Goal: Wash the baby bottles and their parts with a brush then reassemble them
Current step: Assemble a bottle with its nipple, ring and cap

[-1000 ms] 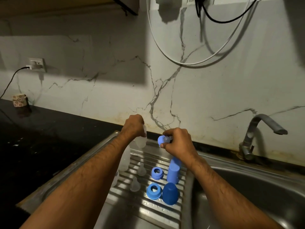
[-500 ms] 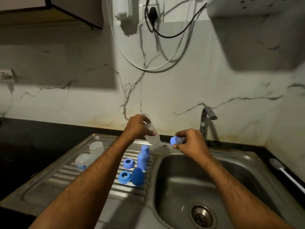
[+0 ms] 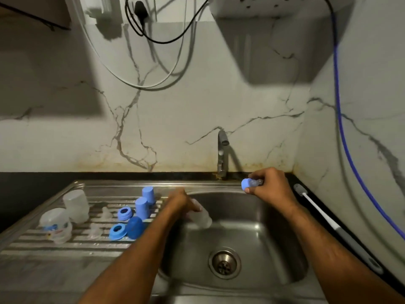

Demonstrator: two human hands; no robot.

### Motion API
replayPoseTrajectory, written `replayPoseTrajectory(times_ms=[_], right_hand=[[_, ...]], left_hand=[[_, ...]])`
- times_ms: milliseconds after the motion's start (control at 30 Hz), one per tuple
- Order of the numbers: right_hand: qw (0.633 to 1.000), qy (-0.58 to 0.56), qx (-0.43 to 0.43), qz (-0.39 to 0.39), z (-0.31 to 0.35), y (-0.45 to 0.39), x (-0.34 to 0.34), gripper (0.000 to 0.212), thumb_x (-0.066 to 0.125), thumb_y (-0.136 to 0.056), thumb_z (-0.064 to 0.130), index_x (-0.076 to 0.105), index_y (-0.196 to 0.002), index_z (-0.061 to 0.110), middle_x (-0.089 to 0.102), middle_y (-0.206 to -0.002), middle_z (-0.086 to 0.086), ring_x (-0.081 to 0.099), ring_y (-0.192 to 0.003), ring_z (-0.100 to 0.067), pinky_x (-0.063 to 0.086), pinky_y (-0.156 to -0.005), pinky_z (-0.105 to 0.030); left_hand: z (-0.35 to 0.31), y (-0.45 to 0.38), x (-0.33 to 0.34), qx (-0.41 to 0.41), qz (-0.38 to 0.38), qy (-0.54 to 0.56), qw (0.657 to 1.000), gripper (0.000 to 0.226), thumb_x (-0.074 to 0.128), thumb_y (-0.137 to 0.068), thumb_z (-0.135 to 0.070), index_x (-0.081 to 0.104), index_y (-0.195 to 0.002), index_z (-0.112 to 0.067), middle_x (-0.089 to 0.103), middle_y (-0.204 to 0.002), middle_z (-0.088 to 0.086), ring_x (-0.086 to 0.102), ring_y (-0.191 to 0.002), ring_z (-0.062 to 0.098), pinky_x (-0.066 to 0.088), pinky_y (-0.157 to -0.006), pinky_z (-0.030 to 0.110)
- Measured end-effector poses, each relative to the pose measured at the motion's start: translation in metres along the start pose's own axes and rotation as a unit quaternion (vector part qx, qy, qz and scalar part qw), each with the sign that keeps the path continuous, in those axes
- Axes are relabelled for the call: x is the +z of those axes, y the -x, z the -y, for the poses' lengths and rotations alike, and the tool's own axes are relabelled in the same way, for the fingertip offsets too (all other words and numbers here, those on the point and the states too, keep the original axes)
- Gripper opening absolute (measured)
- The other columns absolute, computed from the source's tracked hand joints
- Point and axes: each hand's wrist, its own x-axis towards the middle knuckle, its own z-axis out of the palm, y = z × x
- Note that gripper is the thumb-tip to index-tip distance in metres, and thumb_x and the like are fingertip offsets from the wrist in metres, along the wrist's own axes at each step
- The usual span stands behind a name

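Note:
My left hand [image 3: 180,202] grips a clear baby bottle [image 3: 202,217], tilted with its mouth down over the left side of the sink basin [image 3: 258,235]. Over the basin's back right rim my right hand [image 3: 270,185] pinches a blue collar with a clear teat [image 3: 251,183]. On the ribbed drainboard [image 3: 32,240] lie two clear bottles [image 3: 57,224], two blue ring collars [image 3: 118,231], two upright light blue caps [image 3: 142,206], a dark blue dome cap [image 3: 135,227] and clear teats [image 3: 106,213]. A white bottle brush [image 3: 315,206] lies on the counter at the right.
The tap [image 3: 222,154] stands at the back of the basin, with no water seen running. The drain [image 3: 224,263] sits in the basin's floor. A blue hose [image 3: 338,119] and cables [image 3: 153,69] hang on the marble wall. Black counter [image 3: 26,189] extends to the left.
The view swung right from the drainboard to the basin. My left hand lowered the clear bottle into the basin, and my right hand carried the blue collar toward the tap's right.

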Motion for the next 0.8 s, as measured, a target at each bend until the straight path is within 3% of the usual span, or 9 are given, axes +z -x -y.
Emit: replayPoseTrajectory(times_ms=[33, 100, 200, 267, 400, 600, 700, 800], right_hand=[[1.0, 0.002, 0.005, 0.001, -0.004, 0.001, -0.001, 0.046, 0.092, -0.062, 0.025, 0.079, -0.106, 0.016, 0.078, -0.098, 0.001, 0.07, -0.089, -0.011, 0.054, -0.086, -0.026], [1.0, 0.011, 0.01, -0.002, -0.012, 0.001, -0.005, 0.046, 0.092, -0.06, 0.029, 0.08, -0.104, 0.019, 0.078, -0.095, 0.003, 0.071, -0.088, -0.011, 0.058, -0.088, -0.035], [1.0, 0.011, 0.02, 0.01, -0.016, -0.001, -0.006, 0.048, 0.092, -0.062, 0.031, 0.078, -0.106, 0.018, 0.077, -0.098, 0.004, 0.071, -0.091, -0.012, 0.058, -0.09, -0.038], [1.0, 0.017, 0.018, 0.009, -0.016, -0.002, -0.002, 0.05, 0.09, -0.058, 0.038, 0.078, -0.104, 0.023, 0.077, -0.096, 0.008, 0.071, -0.09, -0.01, 0.059, -0.089, -0.038], [0.999, 0.013, 0.01, 0.046, -0.003, -0.004, 0.004, 0.043, 0.092, -0.067, 0.022, 0.078, -0.107, 0.019, 0.076, -0.102, 0.003, 0.069, -0.098, -0.012, 0.055, -0.089, -0.03], [0.993, 0.052, -0.019, 0.106, 0.01, -0.01, 0.01, 0.045, 0.086, -0.077, 0.016, 0.073, -0.12, 0.021, 0.071, -0.118, 0.004, 0.057, -0.096, -0.005, 0.038, -0.07, -0.011], [0.99, 0.063, -0.04, 0.123, 0.022, -0.015, 0.015, 0.048, 0.088, -0.074, 0.013, 0.073, -0.12, 0.018, 0.071, -0.119, 0.003, 0.062, -0.102, -0.008, 0.048, -0.086, -0.018], [0.986, 0.074, -0.062, 0.138, 0.03, -0.021, 0.025, 0.049, 0.089, -0.071, 0.011, 0.073, -0.118, 0.018, 0.072, -0.116, 0.001, 0.066, -0.107, -0.012, 0.054, -0.095, -0.029]], left_hand=[[0.009, -0.006, 0.013, -0.011, -0.023, -0.057, 0.998, 0.053, 0.085, -0.07, -0.042, 0.067, -0.11, -0.011, 0.069, -0.097, 0.007, 0.067, -0.088, 0.021, 0.057, -0.075, 0.035], [0.014, -0.007, 0.028, 0.005, -0.028, -0.004, 1.0, 0.049, 0.083, -0.075, -0.038, 0.066, -0.111, -0.01, 0.067, -0.094, 0.007, 0.065, -0.085, 0.02, 0.055, -0.065, 0.029], [0.016, -0.002, 0.032, 0.012, -0.081, -0.004, 0.997, 0.044, 0.083, -0.073, -0.044, 0.065, -0.104, -0.017, 0.065, -0.096, 0.006, 0.063, -0.088, 0.019, 0.056, -0.081, 0.034], [0.018, 0.002, 0.037, 0.028, -0.095, 0.025, 0.995, 0.05, 0.084, -0.071, -0.043, 0.061, -0.106, -0.017, 0.063, -0.101, 0.007, 0.062, -0.09, 0.02, 0.057, -0.083, 0.038], [0.028, 0.005, 0.053, 0.037, -0.051, 0.203, 0.977, 0.059, 0.084, -0.07, -0.018, 0.047, -0.117, -0.016, 0.056, -0.115, 0.013, 0.063, -0.099, 0.027, 0.061, -0.08, 0.045], [0.038, 0.008, 0.069, 0.119, -0.04, 0.175, 0.976, 0.045, 0.082, -0.07, -0.005, 0.057, -0.1, -0.027, 0.063, -0.104, 0.002, 0.062, -0.095, 0.015, 0.058, -0.08, 0.03], [0.04, 0.007, 0.074, 0.168, -0.046, 0.143, 0.974, 0.051, 0.083, -0.07, -0.003, 0.057, -0.105, -0.029, 0.063, -0.102, -0.005, 0.06, -0.093, 0.008, 0.049, -0.069, 0.017], [0.042, 0.003, 0.077, 0.186, -0.06, 0.115, 0.974, 0.054, 0.083, -0.068, -0.002, 0.058, -0.109, -0.026, 0.062, -0.103, -0.009, 0.059, -0.093, 0.005, 0.045, -0.068, 0.015]])
